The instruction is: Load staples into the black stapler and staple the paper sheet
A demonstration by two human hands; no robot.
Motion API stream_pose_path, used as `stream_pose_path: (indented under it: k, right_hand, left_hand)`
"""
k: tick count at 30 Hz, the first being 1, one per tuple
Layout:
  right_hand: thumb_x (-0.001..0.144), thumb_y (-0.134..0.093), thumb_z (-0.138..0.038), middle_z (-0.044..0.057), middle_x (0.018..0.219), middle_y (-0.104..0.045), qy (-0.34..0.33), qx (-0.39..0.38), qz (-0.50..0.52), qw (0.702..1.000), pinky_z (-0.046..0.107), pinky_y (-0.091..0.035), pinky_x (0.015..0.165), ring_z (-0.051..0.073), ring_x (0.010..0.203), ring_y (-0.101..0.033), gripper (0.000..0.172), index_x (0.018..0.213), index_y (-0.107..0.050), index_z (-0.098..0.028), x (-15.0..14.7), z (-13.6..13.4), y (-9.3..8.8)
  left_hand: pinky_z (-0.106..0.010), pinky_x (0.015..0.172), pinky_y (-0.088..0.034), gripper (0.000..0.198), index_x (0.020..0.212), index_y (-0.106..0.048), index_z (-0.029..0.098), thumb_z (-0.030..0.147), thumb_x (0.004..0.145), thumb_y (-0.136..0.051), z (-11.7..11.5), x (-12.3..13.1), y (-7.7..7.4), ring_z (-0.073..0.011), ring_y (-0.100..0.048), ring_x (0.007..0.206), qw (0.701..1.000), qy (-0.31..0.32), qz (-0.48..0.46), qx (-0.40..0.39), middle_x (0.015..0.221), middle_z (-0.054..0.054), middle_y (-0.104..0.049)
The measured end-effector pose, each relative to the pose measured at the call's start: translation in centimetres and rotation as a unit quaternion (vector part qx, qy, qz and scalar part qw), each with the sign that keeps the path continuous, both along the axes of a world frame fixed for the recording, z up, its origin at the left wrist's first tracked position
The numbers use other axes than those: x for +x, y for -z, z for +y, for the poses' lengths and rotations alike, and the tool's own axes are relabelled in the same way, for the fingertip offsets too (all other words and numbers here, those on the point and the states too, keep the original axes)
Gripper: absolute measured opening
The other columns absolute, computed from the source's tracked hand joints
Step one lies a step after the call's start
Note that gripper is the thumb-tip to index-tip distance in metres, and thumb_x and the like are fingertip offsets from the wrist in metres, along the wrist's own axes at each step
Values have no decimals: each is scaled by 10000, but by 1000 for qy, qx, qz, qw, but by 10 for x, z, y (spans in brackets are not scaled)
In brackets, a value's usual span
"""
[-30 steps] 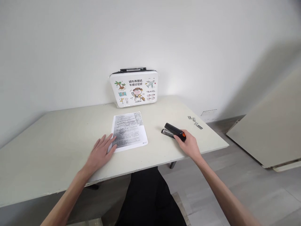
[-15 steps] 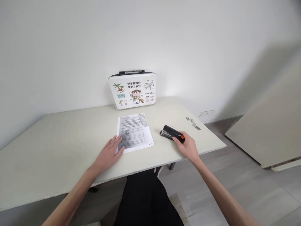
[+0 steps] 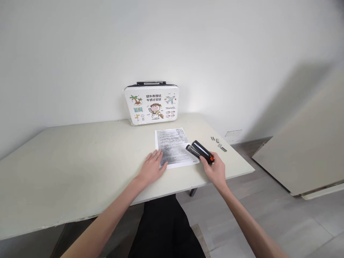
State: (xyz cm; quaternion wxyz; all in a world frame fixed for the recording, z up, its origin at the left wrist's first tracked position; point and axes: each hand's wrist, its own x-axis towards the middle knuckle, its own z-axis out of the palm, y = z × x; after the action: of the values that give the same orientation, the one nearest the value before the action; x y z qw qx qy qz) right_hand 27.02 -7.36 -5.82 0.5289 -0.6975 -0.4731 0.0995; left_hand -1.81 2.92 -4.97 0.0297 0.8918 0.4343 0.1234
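Head view shows the stapler [image 3: 199, 150] between the right fingers [image 3: 205, 164].

Both hands in view, bare, apart from each other. Left hand [image 3: 151, 169]: palm down, laid flat; fingers [image 3: 155, 155] extended forward and close together, thumb [image 3: 163, 167] spread off to the right. Left forearm [image 3: 113, 211]: uncovered, running diagonally in from lower left. Right hand [image 3: 216, 171]: curled in a grip, its thumb [image 3: 203, 163] directed forward and leftward. Right forearm [image 3: 243, 216]: uncovered, slanting in from lower right. Forearms converge forward; black-clad legs [image 3: 166, 229] visible between them.
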Motion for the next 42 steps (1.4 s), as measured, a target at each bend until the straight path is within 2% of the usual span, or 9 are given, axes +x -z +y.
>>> stream_pose_path:
  k: [10, 16, 20, 23, 27, 31, 34, 37, 42]
  right_hand:
    - [874, -638, -694, 81, 879, -695, 68, 40, 11, 997, 349, -490, 739, 236, 764, -586, 527, 1038, -637, -193, -2, 4, -1]
    - [849, -663, -693, 83, 938, -704, 79, 43, 29, 996, 359, -490, 796, 240, 817, -605, 538, 1046, -627, -194, 1, 4, 1]
    - [839, -673, -689, 73, 912, -700, 73, 29, 59, 995, 358, -490, 781, 234, 792, -607, 533, 1037, -623, -197, 2, 5, 0]
    - [836, -666, -693, 55, 847, -683, 55, 19, 56, 997, 353, -487, 740, 227, 753, -584, 518, 998, -620, -203, 2, 5, -3]
    - [831, -673, -676, 44, 817, -678, 4, 5, 55, 998, 347, -484, 708, 226, 742, -577, 508, 1005, -620, -202, -3, 5, -7]
    - [871, -657, -628, 52, 846, -691, -79, -3, 42, 996, 345, -486, 699, 231, 755, -595, 461, 1037, -636, -198, -26, 8, -8]
    - [890, -653, -578, 54, 861, -706, -158, -17, 20, 987, 345, -482, 681, 238, 749, -611, 400, 1043, -649, -209, -55, 16, -8]
    - [899, -653, -519, 57, 907, -732, -237, -35, 14, 971, 353, -497, 704, 248, 781, -646, 334, 1051, -661, -221, -86, 27, -12]
    - [914, -641, -484, 56, 991, -750, -327, -61, 18, 943, 369, -522, 787, 255, 881, -679, 305, 1080, -657, -229, -116, 38, -18]
  left_hand:
    - [-585, 1208, -321, 577, 1491, -545, 109, 448, 1029, -481, -3, 118, 10, -392, -448, 1492, 998, 11, -58, 33, 1556, -239, -540]
    - [-581, 1214, -309, 625, 1508, -525, 68, 492, 1057, -441, -12, 145, 10, -404, -401, 1519, 996, 29, -78, 20, 1566, -247, -524]
    - [-500, 1263, -277, 713, 1581, -446, 85, 584, 1091, -310, -18, 119, 10, -359, -319, 1576, 995, 75, -70, -1, 1668, -195, -399]
    - [-480, 1297, -220, 733, 1619, -402, 118, 613, 1092, -282, -22, 77, 7, -327, -247, 1606, 993, 107, -49, -21, 1700, -150, -351]
    - [-465, 1313, -198, 675, 1635, -398, 189, 588, 1098, -301, -23, 10, -3, -285, -219, 1617, 993, 107, -36, -43, 1714, -77, -327]
    - [-485, 1308, -232, 659, 1583, -481, 167, 576, 1077, -379, -23, -43, -12, -300, -325, 1581, 993, 45, -85, -66, 1676, -93, -407]
    - [-473, 1221, -401, 622, 1541, -529, 215, 586, 1054, -421, -29, -67, -17, -315, -494, 1479, 974, -42, -200, -97, 1608, -86, -519]
    - [-443, 1084, -524, 568, 1481, -568, 248, 588, 1044, -442, -39, -77, -21, -322, -575, 1400, 932, -116, -316, -135, 1548, -84, -587]
    - [-427, 981, -556, 484, 1408, -578, 238, 538, 1052, -448, -49, -77, -25, -322, -581, 1377, 885, -169, -417, -119, 1543, -123, -572]
